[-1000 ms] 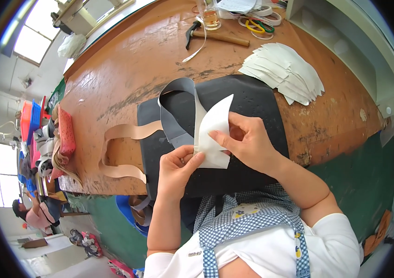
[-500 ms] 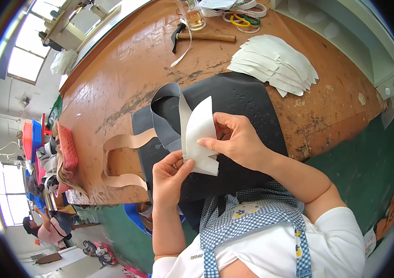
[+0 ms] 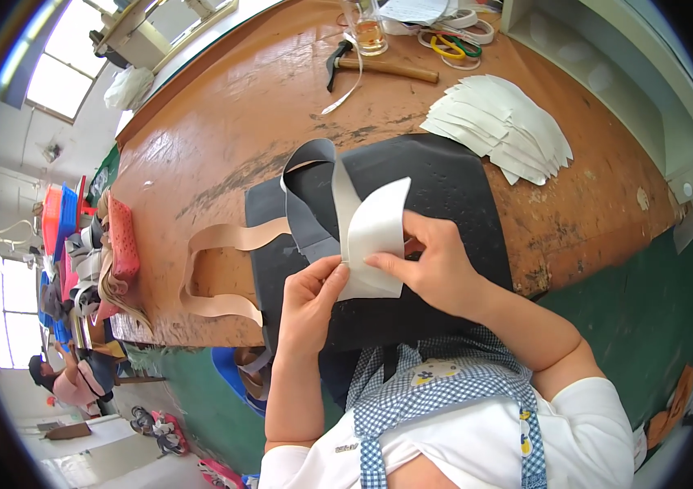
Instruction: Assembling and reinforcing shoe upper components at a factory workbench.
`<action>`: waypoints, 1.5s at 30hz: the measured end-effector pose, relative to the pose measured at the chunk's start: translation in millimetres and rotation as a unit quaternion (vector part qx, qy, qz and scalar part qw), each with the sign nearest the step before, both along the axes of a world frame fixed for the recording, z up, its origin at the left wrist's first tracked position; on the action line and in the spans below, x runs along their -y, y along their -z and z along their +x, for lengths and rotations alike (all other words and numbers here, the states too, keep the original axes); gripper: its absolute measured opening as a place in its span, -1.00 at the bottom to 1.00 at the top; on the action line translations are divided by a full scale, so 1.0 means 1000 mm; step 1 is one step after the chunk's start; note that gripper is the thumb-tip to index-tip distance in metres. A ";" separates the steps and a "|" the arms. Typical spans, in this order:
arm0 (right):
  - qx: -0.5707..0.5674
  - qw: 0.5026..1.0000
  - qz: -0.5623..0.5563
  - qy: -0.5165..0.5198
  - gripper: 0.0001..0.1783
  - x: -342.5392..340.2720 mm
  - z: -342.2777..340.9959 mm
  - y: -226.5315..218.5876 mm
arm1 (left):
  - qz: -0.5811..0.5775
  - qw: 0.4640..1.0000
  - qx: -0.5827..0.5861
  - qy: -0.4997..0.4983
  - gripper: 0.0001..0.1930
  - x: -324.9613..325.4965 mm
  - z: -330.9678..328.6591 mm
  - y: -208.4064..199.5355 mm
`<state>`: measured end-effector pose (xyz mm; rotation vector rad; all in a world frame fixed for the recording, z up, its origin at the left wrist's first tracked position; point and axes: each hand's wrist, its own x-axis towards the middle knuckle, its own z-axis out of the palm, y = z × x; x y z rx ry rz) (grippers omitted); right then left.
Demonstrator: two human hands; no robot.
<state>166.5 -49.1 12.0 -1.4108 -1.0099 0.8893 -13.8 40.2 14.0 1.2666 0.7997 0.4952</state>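
A curved white piece [image 3: 377, 213], like cut leather or lining, is held between my two hands above a black mat [image 3: 462, 208]. My left hand [image 3: 307, 306] pinches its lower left edge together with a grey strip [image 3: 301, 216], thumb against fingers. On the other side my right hand [image 3: 442, 265] grips the piece, its thumb on the front face and its fingers behind. The grey strip rises in a loop, its paler underside along the white edge. A beige strip [image 3: 228, 238] curves off to the left, resting on the mat and table; its join to the grey strip cannot be made out.
A fanned stack of white pieces [image 3: 509, 126] lies beyond the mat at right. Farther back are a hammer [image 3: 387, 69], a glass of amber liquid [image 3: 371, 37] and yellow-handled scissors [image 3: 446, 45]. A red basket [image 3: 122, 240] stands left. Another person [image 3: 77, 383] sits far left.
The white piece has bent more and its far tip leans to the right. Both hands keep their grip, while the whole view has shifted slightly.
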 end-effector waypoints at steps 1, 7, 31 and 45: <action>0.066 0.994 0.090 0.022 -0.69 0.004 -0.005 0.003 | 0.019 1.000 -0.013 0.008 -0.72 0.000 0.002 0.000; 0.216 0.941 0.249 0.074 -0.78 0.019 -0.013 0.005 | -0.012 0.999 0.028 -0.031 -0.73 -0.004 0.011 0.008; 0.005 0.998 0.051 0.039 -0.61 0.003 0.004 0.002 | -0.005 1.000 0.018 0.008 -0.69 0.001 0.020 0.001; 0.057 0.998 0.009 -0.002 -0.66 -0.007 0.011 -0.004 | -0.023 1.000 0.018 -0.006 -0.73 -0.003 0.010 -0.003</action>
